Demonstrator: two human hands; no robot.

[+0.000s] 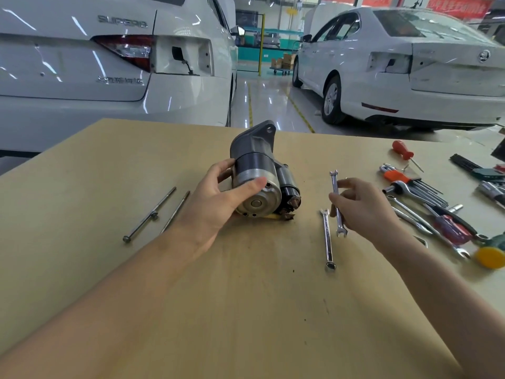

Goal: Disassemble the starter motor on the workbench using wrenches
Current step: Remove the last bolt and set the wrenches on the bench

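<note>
On the workbench [95,165], in the head view, the starter motor [259,176] lay on its side near the middle, end cap toward us. Our left hand [218,198] wrapped it, thumb across the cap, fingers curled behind the housing. Our right hand [363,206] pinched a small open-ended wrench [337,203] between thumb and fingertips, clear of the bench; a second wrench [327,236] lay just beside it. Two long through-bolts [153,214] rested to the left, already out. We judged the risks thus: the round body could roll under torque, and so loose a pinch could let the wrench slip off a terminal nut.
</note>
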